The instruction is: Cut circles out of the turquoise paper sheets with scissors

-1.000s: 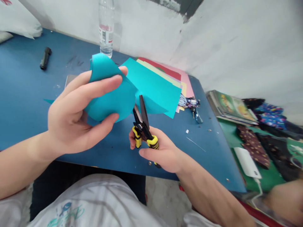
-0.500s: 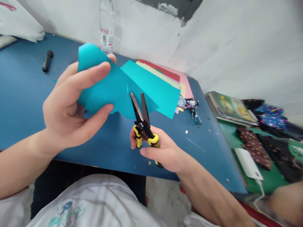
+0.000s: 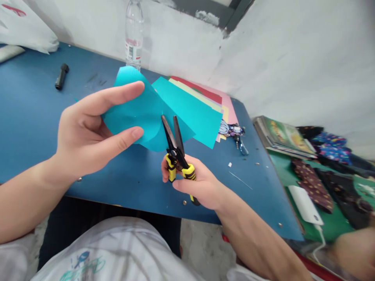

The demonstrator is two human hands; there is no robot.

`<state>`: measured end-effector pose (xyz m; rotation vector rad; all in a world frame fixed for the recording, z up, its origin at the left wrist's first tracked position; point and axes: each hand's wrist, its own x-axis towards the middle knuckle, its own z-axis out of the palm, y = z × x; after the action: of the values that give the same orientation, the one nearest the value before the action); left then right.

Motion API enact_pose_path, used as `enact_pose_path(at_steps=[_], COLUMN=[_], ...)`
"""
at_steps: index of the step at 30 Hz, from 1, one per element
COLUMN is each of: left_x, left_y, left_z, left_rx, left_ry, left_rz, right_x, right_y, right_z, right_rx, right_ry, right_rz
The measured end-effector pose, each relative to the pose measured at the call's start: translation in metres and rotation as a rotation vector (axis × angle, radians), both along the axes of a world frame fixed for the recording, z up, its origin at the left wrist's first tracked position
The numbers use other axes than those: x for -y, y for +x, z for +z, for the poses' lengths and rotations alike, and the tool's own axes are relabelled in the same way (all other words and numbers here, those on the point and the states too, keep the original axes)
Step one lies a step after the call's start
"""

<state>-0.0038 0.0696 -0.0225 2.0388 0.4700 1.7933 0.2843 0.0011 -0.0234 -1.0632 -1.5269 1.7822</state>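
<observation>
My left hand (image 3: pixel 96 128) holds a curled sheet of turquoise paper (image 3: pixel 140 113), its thumb and index finger spread over the near face and the other fingers hidden behind. In my right hand (image 3: pixel 196 179) are black snips with yellow grips (image 3: pixel 175 152). Their blades stand apart and point up at the sheet's lower right part. Whether the sheet lies between the blades I cannot tell. Behind, a flat turquoise sheet (image 3: pixel 202 117) lies on a stack of coloured papers (image 3: pixel 230 107).
On the blue table (image 3: pixel 117 191) stand a clear bottle (image 3: pixel 134 39) and a black cylinder (image 3: pixel 61 77). A white bag (image 3: pixel 26 27) is at the far left. Keys (image 3: pixel 240 145) lie beside the papers. Books (image 3: pixel 284 134) and a white power bank (image 3: pixel 305 205) are on the right.
My left hand has moved slightly to the right with the turquoise sheet, whose curled top has dropped lower. My right hand and the snips have hardly moved.
</observation>
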Motion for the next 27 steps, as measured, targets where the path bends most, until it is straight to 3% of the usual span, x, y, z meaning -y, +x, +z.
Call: enact_pose_path(at_steps=[12,27], left_x=[0.004,-0.003], left_y=[0.006,0.002], left_z=[0.006,-0.004], left_rx=[0.075,-0.153], left_ry=[-0.051,0.058], left_rz=[-0.063,-0.044], right_x=[-0.001,0.000], right_y=[-0.002,-0.004], right_z=[0.004,0.004], right_rx=[0.038,0.046], right_ry=[-0.022,0.014], right_rz=[-0.024,0.020])
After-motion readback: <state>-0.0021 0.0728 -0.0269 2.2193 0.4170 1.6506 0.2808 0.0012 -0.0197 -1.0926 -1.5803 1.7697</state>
